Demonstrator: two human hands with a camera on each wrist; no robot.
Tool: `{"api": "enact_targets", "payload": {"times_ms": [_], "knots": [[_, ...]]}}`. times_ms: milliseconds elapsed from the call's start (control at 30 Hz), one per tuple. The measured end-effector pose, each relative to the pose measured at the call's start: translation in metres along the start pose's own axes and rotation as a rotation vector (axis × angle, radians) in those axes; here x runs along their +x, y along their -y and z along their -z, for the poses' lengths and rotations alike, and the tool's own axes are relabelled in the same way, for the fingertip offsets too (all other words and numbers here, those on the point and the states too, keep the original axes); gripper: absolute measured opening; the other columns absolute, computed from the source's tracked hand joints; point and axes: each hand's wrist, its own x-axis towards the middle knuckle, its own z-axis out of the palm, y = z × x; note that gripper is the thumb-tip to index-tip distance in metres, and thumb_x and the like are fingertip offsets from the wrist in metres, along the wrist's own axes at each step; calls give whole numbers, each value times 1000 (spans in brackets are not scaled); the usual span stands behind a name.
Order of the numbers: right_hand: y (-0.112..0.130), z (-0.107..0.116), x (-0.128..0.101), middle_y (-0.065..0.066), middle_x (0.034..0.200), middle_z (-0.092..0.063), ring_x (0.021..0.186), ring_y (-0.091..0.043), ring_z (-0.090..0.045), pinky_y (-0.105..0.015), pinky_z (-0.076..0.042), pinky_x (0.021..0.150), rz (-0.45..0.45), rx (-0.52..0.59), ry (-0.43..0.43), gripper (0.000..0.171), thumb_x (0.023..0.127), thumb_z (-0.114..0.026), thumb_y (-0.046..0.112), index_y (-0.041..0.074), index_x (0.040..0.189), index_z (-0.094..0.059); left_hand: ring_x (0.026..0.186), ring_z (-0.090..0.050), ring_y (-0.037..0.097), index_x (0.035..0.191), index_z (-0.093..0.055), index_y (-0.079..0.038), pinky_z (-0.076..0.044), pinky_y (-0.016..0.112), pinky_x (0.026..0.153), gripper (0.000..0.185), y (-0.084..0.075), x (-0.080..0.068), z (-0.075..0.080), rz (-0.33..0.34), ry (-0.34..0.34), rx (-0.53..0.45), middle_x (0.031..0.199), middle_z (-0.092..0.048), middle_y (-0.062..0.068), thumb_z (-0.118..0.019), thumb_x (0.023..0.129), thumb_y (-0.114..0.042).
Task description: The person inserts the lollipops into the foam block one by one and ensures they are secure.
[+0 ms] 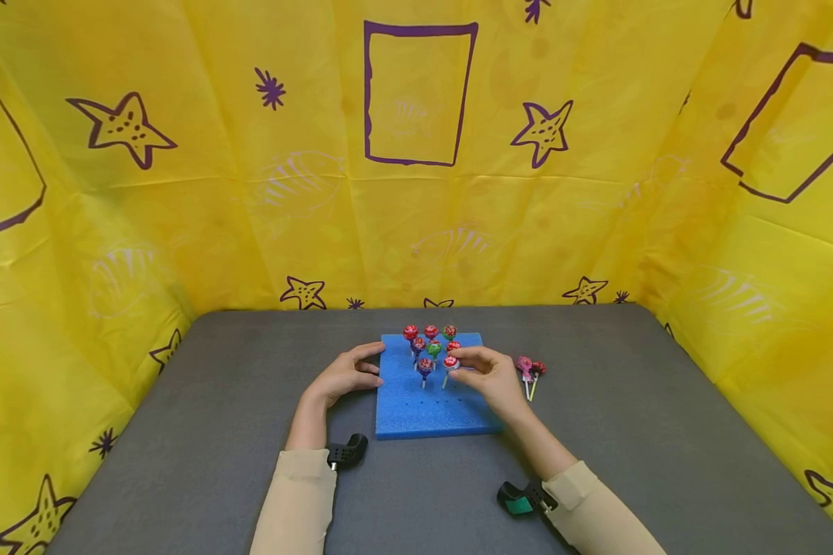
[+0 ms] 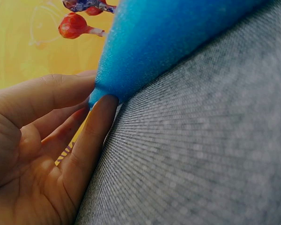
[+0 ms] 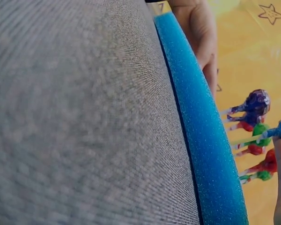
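Note:
My right hand (image 1: 491,379) pinches a lollipop (image 1: 451,362) by its red-and-white wrapped head, over the middle of a blue foam board (image 1: 423,416). In the right wrist view, blue wrapper (image 3: 277,132) shows at the fingertips, and the pale stick reaches down to the board. Several other wrapped lollipops stand upright in the board's far half, among them a purple one (image 1: 426,366), a green one (image 1: 434,350) and a red one (image 1: 410,332). At the board's left edge, my left hand (image 1: 347,376) rests its fingertips and thumb against the foam side.
To the right of the board, a pink lollipop (image 1: 524,364) and a dark red lollipop (image 1: 538,368) lie on the grey table (image 1: 250,401). Small holes dot the board's near part. A yellow patterned cloth (image 1: 416,200) encloses the table at the back and sides.

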Motion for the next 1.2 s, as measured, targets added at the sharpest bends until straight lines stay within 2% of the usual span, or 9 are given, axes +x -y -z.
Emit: {"api": "enact_targets", "payload": {"times_ms": [200,500,767,1200], "knots": [[0,1,0,-29,117,-68,96,-3,-69,-21,-58,80,-2,-3,5,33,83,-77,6,-5,113,-69,113,-58,22,149,-46,-19,-56,29,88,70,-1,0,-2,23,-17,8,155,-41,9,-73,85,-6],[-2,0,-1,-15,107,-75,92,-3,-71,-21,-58,79,-36,-2,50,33,83,-77,9,-3,113,-69,113,-58,22,148,-46,-19,-56,29,88,69,-2,-1,-2,21,-21,16,154,-41,10,-73,85,-7],[-5,0,-1,-27,109,-72,93,-8,-73,-21,-57,79,-38,-2,72,31,85,-76,9,-3,113,-70,114,-58,22,149,-45,-19,-56,30,88,70,-2,-1,-1,15,-20,16,154,-41,10,-72,86,-6],[-8,1,0,-28,112,-70,92,-2,-72,-19,-56,80,-51,-26,68,32,84,-77,12,-2,112,-71,113,-59,22,149,-46,-19,-56,29,88,70,-2,-1,-2,18,-18,10,155,-40,10,-72,86,-5]]}}
